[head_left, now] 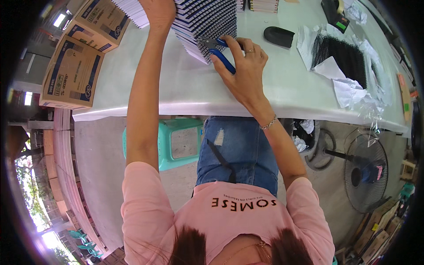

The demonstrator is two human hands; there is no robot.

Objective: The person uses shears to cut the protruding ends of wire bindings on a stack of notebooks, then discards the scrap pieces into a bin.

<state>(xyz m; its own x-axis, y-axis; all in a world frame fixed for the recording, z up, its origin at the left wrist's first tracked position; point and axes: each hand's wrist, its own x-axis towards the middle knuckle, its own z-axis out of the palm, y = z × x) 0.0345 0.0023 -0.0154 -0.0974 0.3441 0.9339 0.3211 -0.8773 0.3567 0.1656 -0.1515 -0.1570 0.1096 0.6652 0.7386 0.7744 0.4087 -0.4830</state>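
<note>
A tall stack of spiral-bound notebooks [206,20], with white pages, blue covers and dark coils along the edge, stands on the white table in front of me. My right hand [243,66] is closed round blue-handled wire cutters [224,60]. Their metal jaws touch the coil ends on the stack's right-hand near side. At the top edge, my left hand [157,12] lies against the stack's left side, beside more white-paged notebooks [131,12]. The picture's edge cuts off its fingers, so their grip is hidden.
Cardboard boxes [73,73] stand at the table's left. Right of the stack lie a black curved cover [279,37], a pile of black coils [338,57] on crumpled paper, and a tape dispenser [335,17]. Below are a green stool [179,143] and a fan [365,170].
</note>
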